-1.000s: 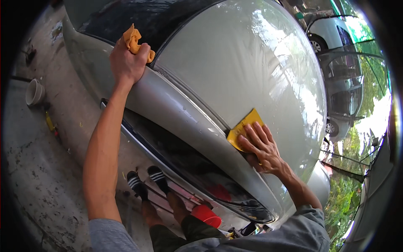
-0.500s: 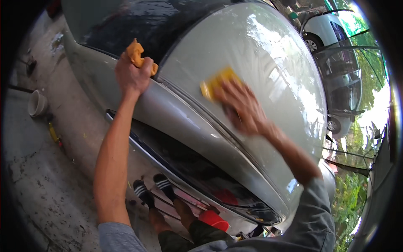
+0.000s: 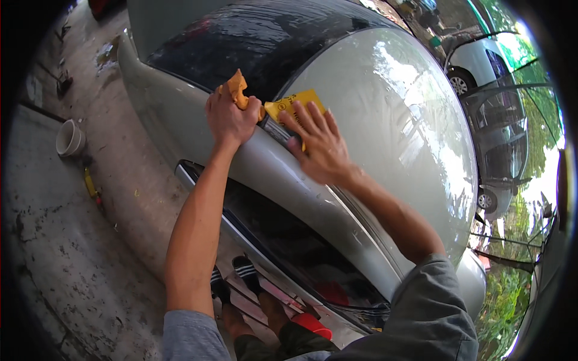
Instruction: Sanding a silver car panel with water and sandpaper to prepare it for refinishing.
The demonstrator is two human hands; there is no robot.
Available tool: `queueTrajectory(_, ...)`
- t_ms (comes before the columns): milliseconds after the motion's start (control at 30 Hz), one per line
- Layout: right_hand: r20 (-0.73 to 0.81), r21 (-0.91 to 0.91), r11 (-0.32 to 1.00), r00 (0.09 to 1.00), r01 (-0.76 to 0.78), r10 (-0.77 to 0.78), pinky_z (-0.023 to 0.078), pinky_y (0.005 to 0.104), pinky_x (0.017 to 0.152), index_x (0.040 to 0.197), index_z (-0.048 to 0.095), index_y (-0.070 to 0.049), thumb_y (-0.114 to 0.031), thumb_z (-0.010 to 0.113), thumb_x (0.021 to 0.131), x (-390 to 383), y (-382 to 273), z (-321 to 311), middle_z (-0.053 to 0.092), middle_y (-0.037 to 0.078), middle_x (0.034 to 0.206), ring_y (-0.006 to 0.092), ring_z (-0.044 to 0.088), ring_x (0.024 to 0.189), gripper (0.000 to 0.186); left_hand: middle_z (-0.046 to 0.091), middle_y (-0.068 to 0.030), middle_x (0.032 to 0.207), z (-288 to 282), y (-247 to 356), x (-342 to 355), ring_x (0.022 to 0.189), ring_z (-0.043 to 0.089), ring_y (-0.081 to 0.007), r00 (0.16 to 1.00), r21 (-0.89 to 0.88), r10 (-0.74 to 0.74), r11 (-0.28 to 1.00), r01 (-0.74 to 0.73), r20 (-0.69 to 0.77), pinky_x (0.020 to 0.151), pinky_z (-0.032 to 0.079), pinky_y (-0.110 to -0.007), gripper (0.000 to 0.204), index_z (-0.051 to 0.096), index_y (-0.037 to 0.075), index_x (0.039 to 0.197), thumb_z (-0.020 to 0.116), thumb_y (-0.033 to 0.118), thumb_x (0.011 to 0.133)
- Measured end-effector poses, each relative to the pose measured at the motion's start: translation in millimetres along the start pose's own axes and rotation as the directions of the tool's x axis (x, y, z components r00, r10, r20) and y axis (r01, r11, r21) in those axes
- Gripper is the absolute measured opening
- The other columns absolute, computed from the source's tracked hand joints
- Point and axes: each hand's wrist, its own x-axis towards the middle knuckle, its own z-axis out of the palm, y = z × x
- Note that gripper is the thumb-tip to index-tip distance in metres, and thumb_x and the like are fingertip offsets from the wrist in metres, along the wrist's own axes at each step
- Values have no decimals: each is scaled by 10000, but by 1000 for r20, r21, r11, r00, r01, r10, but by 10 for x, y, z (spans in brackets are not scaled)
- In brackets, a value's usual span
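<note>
My left hand (image 3: 231, 121) is closed round a crumpled orange cloth (image 3: 237, 88) at the roof's edge, beside the corner of the dark, wet-looking glass (image 3: 241, 45). Just right of it, my right hand (image 3: 322, 147) lies with spread, stretched fingers over a yellow printed cloth (image 3: 312, 98). The yellow piece rests flat on the edge of the silver-grey car roof (image 3: 385, 138), partly hidden under the fingers and palm. Along the roof's near side runs a long trim groove (image 3: 367, 227). Pale reflections and streaks show on the paint.
Below the roof edge is a dark side window (image 3: 283, 240). My sandalled feet (image 3: 245, 272) stand on a slatted stand near a red bucket (image 3: 312, 325). A white bucket (image 3: 71, 138) and a yellow bottle (image 3: 90, 182) are on the concrete at left. Another car (image 3: 497, 120) stands at far right.
My right hand has slid left with the yellow cloth, from the roof panel to its edge near my left hand. The view has shifted; my left hand still grips the orange cloth.
</note>
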Motion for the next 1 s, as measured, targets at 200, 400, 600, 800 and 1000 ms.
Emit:
queueTrajectory(200,129,35,997,989,67,-71,75,497,1215,1506,360,-223,-379,335,1027,-186,-151,-81,252,91,1603,316,160,1495,504,609,-169,1092,51,48,4,1102,564,-333,1000,-44,2,999,-2,7,1077,342,-454,471,554,27,1138,575,374,821)
queueTrajectory(400,105,3,1000,994,-16,16,89,484,1220,1495,387,-224,-314,381,1018,22,-113,-30,246,100,1604,302,158,1497,485,608,-159,1098,55,-11,-12,1113,561,-336,1000,-71,8,997,-7,13,1074,340,-457,431,554,23,1135,555,346,850)
queueTrajectory(600,-55,7,977,975,-215,215,105,481,1215,1493,385,-218,-374,363,1005,548,612,-25,297,104,1582,326,192,1486,513,600,-169,1095,37,47,-20,1110,559,-355,999,-77,16,997,-13,47,1051,364,-473,409,549,23,1131,572,325,855)
queueTrajectory(800,-103,-30,944,941,-328,323,137,491,1203,1456,423,-190,-387,362,1006,911,1150,-69,315,103,1571,315,232,1468,495,597,-178,1047,77,124,-2,1056,562,-366,999,-109,34,994,-30,35,1020,381,-480,374,557,24,1097,583,297,844)
queueTrajectory(1000,-150,12,982,970,-190,189,183,491,1175,1432,440,-145,-346,424,960,941,1360,5,417,133,1474,323,285,1430,514,571,-147,1002,32,95,-48,998,568,-342,999,-138,24,990,-20,32,1014,382,-486,355,536,45,1089,577,326,877)
